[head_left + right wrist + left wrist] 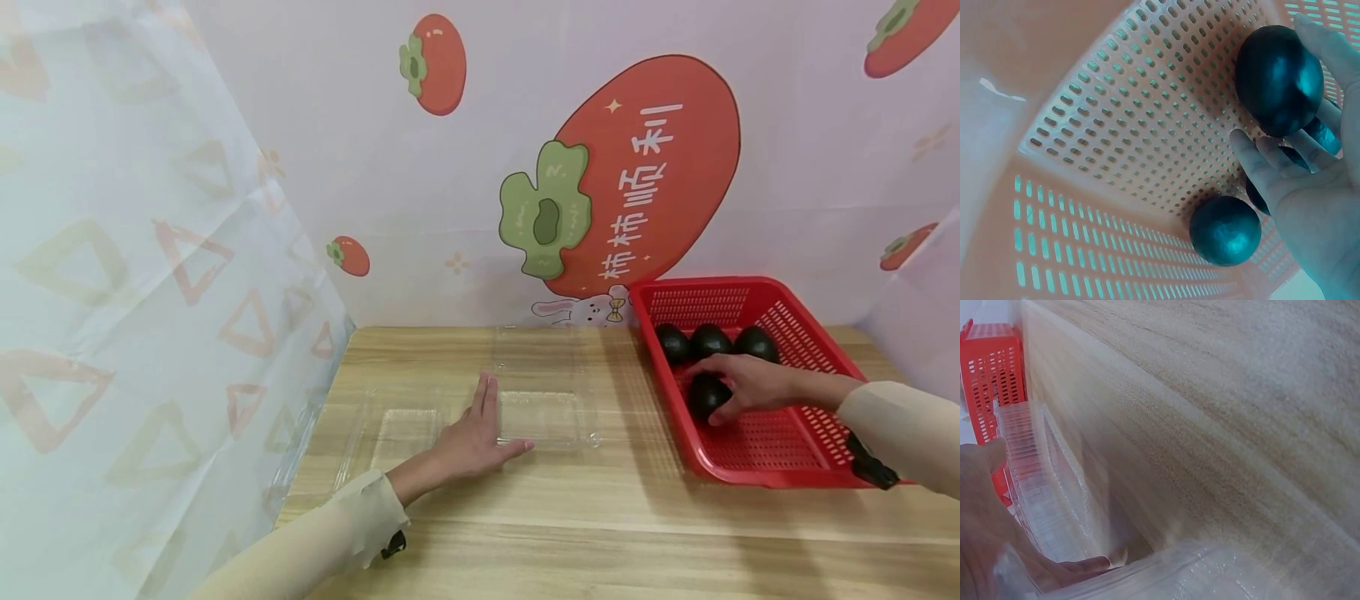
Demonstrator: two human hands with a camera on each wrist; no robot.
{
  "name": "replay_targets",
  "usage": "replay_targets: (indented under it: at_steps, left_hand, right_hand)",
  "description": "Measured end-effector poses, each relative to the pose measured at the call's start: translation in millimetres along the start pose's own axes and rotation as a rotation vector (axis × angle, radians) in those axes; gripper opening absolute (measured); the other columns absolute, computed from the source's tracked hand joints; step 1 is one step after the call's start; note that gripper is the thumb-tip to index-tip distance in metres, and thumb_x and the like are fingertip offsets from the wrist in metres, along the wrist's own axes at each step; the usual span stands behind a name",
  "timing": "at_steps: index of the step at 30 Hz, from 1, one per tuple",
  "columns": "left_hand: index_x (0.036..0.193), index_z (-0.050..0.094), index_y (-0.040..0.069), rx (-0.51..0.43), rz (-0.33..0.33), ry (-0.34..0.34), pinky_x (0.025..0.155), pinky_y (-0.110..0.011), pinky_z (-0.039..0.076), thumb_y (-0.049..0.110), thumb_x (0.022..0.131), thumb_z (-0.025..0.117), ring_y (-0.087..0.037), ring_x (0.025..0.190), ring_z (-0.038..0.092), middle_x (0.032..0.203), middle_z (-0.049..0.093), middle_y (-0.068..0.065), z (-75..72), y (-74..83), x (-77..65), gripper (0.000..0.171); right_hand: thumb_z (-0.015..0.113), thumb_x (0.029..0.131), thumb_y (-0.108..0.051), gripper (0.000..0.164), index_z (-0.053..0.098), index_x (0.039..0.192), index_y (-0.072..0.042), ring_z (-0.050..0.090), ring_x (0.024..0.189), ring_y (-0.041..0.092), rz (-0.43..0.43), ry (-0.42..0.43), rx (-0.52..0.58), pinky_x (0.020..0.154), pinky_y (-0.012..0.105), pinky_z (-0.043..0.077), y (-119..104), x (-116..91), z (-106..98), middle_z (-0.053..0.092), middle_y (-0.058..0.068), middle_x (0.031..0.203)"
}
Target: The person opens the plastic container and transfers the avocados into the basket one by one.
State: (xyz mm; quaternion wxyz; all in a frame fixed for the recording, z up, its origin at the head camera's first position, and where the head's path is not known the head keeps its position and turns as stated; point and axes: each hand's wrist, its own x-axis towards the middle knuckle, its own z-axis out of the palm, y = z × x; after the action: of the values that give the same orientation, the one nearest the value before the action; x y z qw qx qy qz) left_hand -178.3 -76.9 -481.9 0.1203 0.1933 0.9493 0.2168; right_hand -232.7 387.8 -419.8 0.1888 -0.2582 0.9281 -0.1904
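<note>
In the head view my right hand [761, 385] reaches into a red plastic basket [716, 477] and grips a dark avocado [707, 400] between thumb and fingers. The right wrist view shows that avocado [1275, 81] with the thumb at one end and fingers behind it. Three more avocados [710, 340] lie along the basket's far side. My left hand [472, 442] is spread flat, fingers straight, at the left side of a clear plastic clamshell container [540, 417] whose lid stands unfolded at the back. Its thumb lies along the container's front edge.
Left of the left hand sits another clear plastic container [408, 429]. Everything stands on a wood-grain table [570, 533]. A patterned wall sheet [450, 192] rises behind the table, and a pale sheet [150, 250] hangs along its left side.
</note>
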Motion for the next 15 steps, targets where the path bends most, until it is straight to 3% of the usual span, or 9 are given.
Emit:
replay_targets:
  at_steps: [4,11,15]
  left_hand:
    - [0.169,-0.001,0.0,0.001,-0.005,0.002,0.082,-0.053,0.061,0.074,0.097,0.058,-0.046,0.149,0.041,0.177,-0.006,-0.02,-0.5,-1.0,1.1,0.119]
    - [0.169,0.003,0.0,-0.003,-0.01,0.015,0.086,-0.058,0.06,0.072,0.098,0.056,-0.047,0.151,0.038,0.177,-0.003,-0.022,-1.6,-0.3,1.4,0.115]
    - [0.169,0.005,-0.001,0.012,-0.005,0.042,0.104,-0.06,0.052,0.07,0.1,0.055,-0.049,0.153,0.033,0.176,0.0,-0.025,-4.5,1.1,2.3,0.111]
  right_hand:
    - [0.092,0.081,-0.038,0.068,0.068,0.136,-0.005,0.061,0.107,0.026,0.006,0.044,-0.024,0.084,0.042,0.058,-0.9,-1.5,-1.3,0.067,0.014,0.13]
    - [0.088,0.086,-0.038,0.062,0.07,0.131,0.001,0.066,0.106,0.027,-0.002,0.155,-0.09,0.085,0.048,0.061,-4.5,-4.5,-3.7,0.071,0.015,0.125]
    - [0.087,0.089,-0.033,0.054,0.071,0.127,0.002,0.068,0.101,0.024,-0.016,0.247,-0.158,0.082,0.044,0.061,-7.4,-5.6,-5.7,0.073,0.013,0.12]
